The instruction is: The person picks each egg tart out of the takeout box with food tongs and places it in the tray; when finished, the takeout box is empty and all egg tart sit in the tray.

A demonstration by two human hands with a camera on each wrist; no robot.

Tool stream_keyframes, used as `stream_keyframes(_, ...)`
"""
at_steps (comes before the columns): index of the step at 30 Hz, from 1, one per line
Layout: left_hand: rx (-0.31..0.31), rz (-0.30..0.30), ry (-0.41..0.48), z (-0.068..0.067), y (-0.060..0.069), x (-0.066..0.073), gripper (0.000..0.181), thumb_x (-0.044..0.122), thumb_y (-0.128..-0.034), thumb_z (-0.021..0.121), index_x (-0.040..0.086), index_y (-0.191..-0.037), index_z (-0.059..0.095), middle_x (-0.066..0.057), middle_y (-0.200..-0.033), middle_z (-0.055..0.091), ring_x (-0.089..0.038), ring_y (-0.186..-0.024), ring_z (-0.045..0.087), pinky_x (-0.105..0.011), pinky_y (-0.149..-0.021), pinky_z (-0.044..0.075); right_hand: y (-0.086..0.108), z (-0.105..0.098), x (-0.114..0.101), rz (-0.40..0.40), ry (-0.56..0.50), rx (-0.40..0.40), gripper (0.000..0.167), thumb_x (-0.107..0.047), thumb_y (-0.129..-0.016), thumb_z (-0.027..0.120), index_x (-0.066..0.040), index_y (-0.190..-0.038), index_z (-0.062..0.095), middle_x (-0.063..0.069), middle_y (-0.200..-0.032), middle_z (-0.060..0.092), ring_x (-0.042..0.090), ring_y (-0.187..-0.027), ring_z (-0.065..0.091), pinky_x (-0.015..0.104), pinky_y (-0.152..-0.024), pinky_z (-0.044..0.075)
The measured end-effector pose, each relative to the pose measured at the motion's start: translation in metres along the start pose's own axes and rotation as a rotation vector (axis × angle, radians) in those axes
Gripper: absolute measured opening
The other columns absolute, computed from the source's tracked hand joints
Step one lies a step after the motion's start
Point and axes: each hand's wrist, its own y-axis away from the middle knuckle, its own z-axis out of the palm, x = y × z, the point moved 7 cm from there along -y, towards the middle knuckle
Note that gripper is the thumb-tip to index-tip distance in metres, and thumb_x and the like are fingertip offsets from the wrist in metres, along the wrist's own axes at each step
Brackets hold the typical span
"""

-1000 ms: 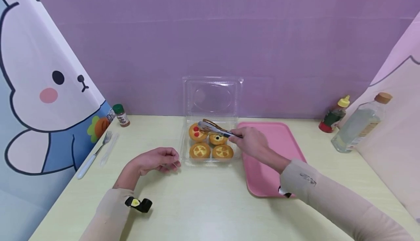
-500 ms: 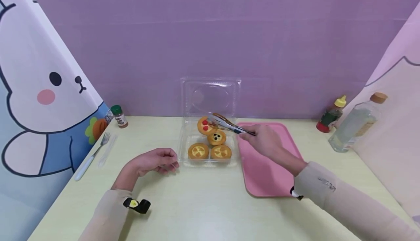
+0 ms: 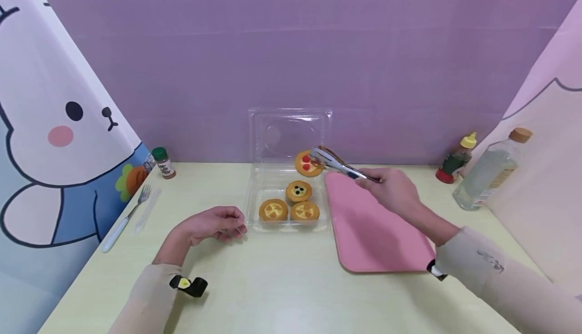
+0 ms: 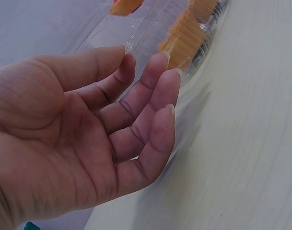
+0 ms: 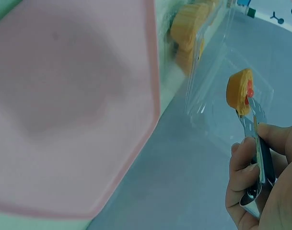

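Right hand: your fingers are grasping the tongs, which are gripping the red-topped tart.
Red-topped tart: hanging in the air above the far right of the clear box, just left of the pink tray.
Change: versus half a second ago, it is sitting farther right, no longer overlapping the dotted tart in the head view.
Meaning: lifting-out seems to be succeeding; the grip appears to be holding.
Left hand: your fingers are curving loosely, holding nothing, beside the box's near left corner; contact unclear.
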Motion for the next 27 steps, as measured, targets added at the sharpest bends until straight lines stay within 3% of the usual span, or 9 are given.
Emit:
stream_keyframes(7, -0.001, 0.001, 0.002, -0.001, 0.001, -0.001, 0.025, 0.026, -0.1030, 0.057, 0.002, -0.110, 0.057, -0.009, -0.107, 0.068, -0.022, -0.100, 0.067, -0.036, -0.083, 0.056, 0.009, -0.024, 0.021, -0.005, 0.013, 0.011, 0.042, -0.040, -0.097, 0.066, -0.018, -0.132, 0.067, 0.002, -0.070, 0.061, 0.015, -0.056, 0.056, 0.030, -0.047, 0.038)
stream_keyframes(14, -0.007, 0.006, 0.006, -0.002, 0.001, 0.000, 0.023, 0.024, -0.1035, 0.055, 0.002, -0.110, 0.057, -0.008, -0.108, 0.068, -0.023, -0.100, 0.067, -0.037, -0.084, 0.056, 0.019, -0.041, 0.041, 0.006, 0.028, 0.035, 0.044, -0.043, -0.097, 0.064, -0.015, -0.131, 0.067, 0.008, -0.086, 0.069, 0.015, -0.062, 0.061, 0.030, -0.049, 0.043)
stream_keyframes(22, -0.009, 0.012, 0.006, -0.002, 0.000, 0.000, 0.023, 0.024, -0.1037, 0.055, 0.003, -0.110, 0.057, -0.008, -0.108, 0.068, -0.023, -0.101, 0.067, -0.036, -0.084, 0.056, 0.024, -0.045, 0.065, 0.035, 0.074, 0.016, 0.047, -0.041, -0.098, 0.062, -0.009, -0.132, 0.065, 0.002, -0.064, 0.058, 0.017, -0.053, 0.054, 0.031, -0.046, 0.038)
stream_keyframes(27, -0.015, 0.012, 0.004, -0.001, 0.000, -0.002, 0.023, 0.024, -0.1038, 0.055, 0.002, -0.110, 0.057, -0.008, -0.108, 0.068, -0.022, -0.100, 0.067, -0.036, -0.083, 0.056, 0.021, -0.036, 0.080, 0.089, 0.087, -0.029, 0.047, -0.038, -0.098, 0.062, -0.007, -0.134, 0.063, 0.001, -0.062, 0.057, 0.018, -0.053, 0.054, 0.030, -0.045, 0.037)
